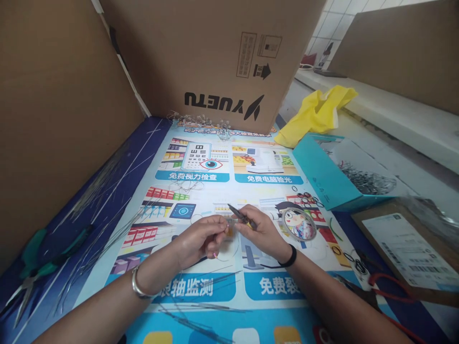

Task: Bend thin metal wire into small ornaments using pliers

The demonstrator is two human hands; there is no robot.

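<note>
My left hand [201,239] and my right hand [263,234] meet over a printed poster mat [201,181]. My right hand is closed on small dark pliers [238,215], whose tips point up and left. My left hand pinches a thin wire loop [229,248] that hangs under both hands; a small orange piece [229,231] sits between the fingers. A silver bangle is on the left wrist, a black band on the right.
A cardboard box [215,57] stands behind, with another cardboard wall at left. Thin wires [107,200] and green-handled pliers [32,272] lie left. A teal box [333,177] of metal parts, black rings [308,197], a clear disc [299,223], a yellow cloth [317,114] and a clipboard [409,248] lie right.
</note>
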